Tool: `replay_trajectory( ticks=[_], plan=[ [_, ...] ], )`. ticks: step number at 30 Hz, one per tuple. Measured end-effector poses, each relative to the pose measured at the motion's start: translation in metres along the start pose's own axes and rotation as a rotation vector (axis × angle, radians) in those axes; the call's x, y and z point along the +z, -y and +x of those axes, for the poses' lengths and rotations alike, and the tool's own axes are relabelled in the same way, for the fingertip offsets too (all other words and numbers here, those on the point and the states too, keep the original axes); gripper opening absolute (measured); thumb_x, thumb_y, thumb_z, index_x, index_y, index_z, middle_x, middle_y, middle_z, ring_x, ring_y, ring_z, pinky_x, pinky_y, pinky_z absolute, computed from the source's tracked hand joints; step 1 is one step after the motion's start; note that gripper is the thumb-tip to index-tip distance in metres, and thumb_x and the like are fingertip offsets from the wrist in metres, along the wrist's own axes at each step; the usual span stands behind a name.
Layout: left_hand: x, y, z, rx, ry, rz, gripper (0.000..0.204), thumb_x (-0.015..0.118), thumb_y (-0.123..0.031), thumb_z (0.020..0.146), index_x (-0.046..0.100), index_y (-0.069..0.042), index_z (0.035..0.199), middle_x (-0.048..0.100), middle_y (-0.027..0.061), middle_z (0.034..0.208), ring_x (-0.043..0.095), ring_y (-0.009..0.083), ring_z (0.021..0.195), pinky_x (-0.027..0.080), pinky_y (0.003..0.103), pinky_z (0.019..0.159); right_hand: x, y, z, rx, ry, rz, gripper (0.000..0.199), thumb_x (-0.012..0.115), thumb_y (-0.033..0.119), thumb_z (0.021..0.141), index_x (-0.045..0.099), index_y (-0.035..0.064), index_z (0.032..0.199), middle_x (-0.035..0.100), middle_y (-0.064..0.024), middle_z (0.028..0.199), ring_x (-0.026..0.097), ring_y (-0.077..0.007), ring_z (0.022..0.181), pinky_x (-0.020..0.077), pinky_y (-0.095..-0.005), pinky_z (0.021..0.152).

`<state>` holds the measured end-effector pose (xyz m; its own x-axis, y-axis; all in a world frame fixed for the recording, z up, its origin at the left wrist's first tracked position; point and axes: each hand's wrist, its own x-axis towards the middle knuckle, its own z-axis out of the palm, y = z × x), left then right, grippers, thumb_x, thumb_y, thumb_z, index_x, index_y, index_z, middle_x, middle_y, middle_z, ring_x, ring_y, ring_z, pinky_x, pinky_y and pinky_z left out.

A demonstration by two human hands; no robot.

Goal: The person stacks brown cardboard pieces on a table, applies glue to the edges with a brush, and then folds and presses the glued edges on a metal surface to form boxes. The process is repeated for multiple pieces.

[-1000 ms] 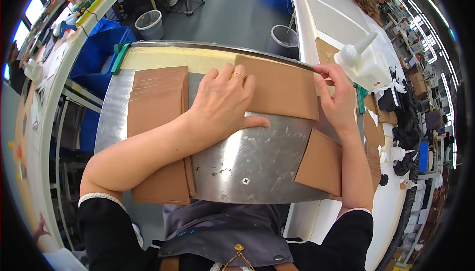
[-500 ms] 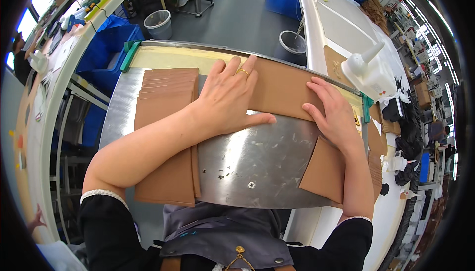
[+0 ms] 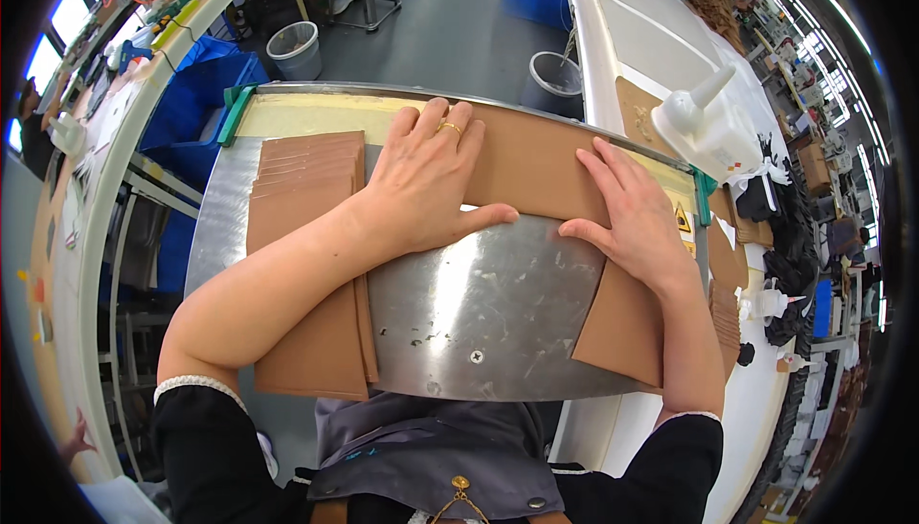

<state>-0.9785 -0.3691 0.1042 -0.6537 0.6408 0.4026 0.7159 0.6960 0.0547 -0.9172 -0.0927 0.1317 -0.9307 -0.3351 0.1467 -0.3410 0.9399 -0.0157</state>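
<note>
A brown leather-like panel (image 3: pixel 536 165) lies across the far part of a metal work plate (image 3: pixel 459 304), along its yellow strip. My left hand (image 3: pixel 426 175) rests on the panel's left part, fingers stretched toward the far edge and thumb out to the right. On the panel's right end lies my right hand (image 3: pixel 632 203), fingers extended, thumb along the near edge. Under my left forearm is a fanned stack of similar brown panels (image 3: pixel 311 333). Another brown piece (image 3: pixel 622 328) lies partly beneath my right forearm.
Green clamps (image 3: pixel 235 117) sit at the plate's far corners. A white squeeze bottle (image 3: pixel 704 122) stands on the white table at right, near more brown pieces (image 3: pixel 725 318). Blue bins (image 3: pixel 196 112) and grey buckets (image 3: pixel 294 50) stand beyond. Another person's hand (image 3: pixel 77 438) shows at far left.
My right thumb has shifted slightly left along the panel's near edge. Both hands remain flat on the panel, and the whole view has moved a little.
</note>
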Motion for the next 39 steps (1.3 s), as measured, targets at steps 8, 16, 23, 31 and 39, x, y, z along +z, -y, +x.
replay_trajectory(
  ticks=[8, 16, 23, 31, 39],
  plan=[
    [-0.01, -0.003, 0.002, 0.001, 0.038, -0.042, 0.091, 0.071, -0.069, 0.079, 0.059, 0.011, 0.12, 0.057, 0.0245, 0.123, 0.047, 0.036, 0.123, 0.037, 0.044, 0.103, -0.006, 0.007, -0.002, -0.008, -0.037, 0.015, 0.083, 0.079, 0.051, 0.079, 0.054, 0.0014, 0.14, 0.051, -0.0161, 0.139, 0.05, -0.0356, 0.131, 0.0433, -0.0456, 0.108],
    [-0.102, -0.003, -0.002, -0.238, 0.271, -0.056, 0.061, 0.077, -0.04, 0.085, 0.059, 0.004, 0.124, 0.067, 0.0206, 0.109, 0.063, 0.0396, 0.101, 0.05, 0.045, 0.085, -0.03, 0.014, 0.012, -0.19, 0.02, 0.179, 0.027, 0.08, 0.014, 0.081, 0.068, 0.0029, 0.101, 0.065, -0.0117, 0.104, 0.066, -0.0306, 0.102, 0.0512, -0.0377, 0.095],
    [-0.12, 0.002, -0.074, -0.337, 0.567, -0.012, 0.03, 0.076, -0.03, 0.088, 0.067, -0.001, 0.085, 0.064, 0.0182, 0.069, 0.062, 0.038, 0.066, 0.047, 0.047, 0.064, -0.111, -0.007, -0.07, 0.179, 0.253, 0.582, 0.025, 0.081, 0.011, 0.078, 0.071, 0.0017, 0.099, 0.07, -0.0101, 0.105, 0.068, -0.0277, 0.1, 0.0514, -0.0362, 0.095],
    [-0.112, 0.047, -0.1, -0.64, 0.469, -0.691, 0.029, 0.071, -0.02, 0.097, 0.059, -0.005, 0.075, 0.051, -0.0044, 0.062, 0.046, 0.0044, 0.056, 0.033, 0.025, 0.051, -0.054, -0.011, -0.146, 0.071, 0.061, 0.473, 0.043, 0.085, 0.01, 0.073, 0.071, 0.0054, 0.114, 0.065, -0.0112, 0.132, 0.058, -0.0297, 0.128, 0.048, -0.041, 0.106],
    [-0.161, 0.064, -0.098, -0.736, -0.116, -0.777, 0.028, 0.062, -0.033, 0.102, 0.064, -0.012, 0.082, 0.051, -0.0109, 0.065, 0.04, -0.0028, 0.053, 0.023, 0.019, 0.047, -0.051, -0.001, -0.159, 0.229, -0.387, 0.537, 0.018, 0.073, -0.009, 0.081, 0.071, 0.0025, 0.096, 0.074, -0.0122, 0.114, 0.071, -0.0265, 0.105, 0.056, -0.0316, 0.088]
  ],
)
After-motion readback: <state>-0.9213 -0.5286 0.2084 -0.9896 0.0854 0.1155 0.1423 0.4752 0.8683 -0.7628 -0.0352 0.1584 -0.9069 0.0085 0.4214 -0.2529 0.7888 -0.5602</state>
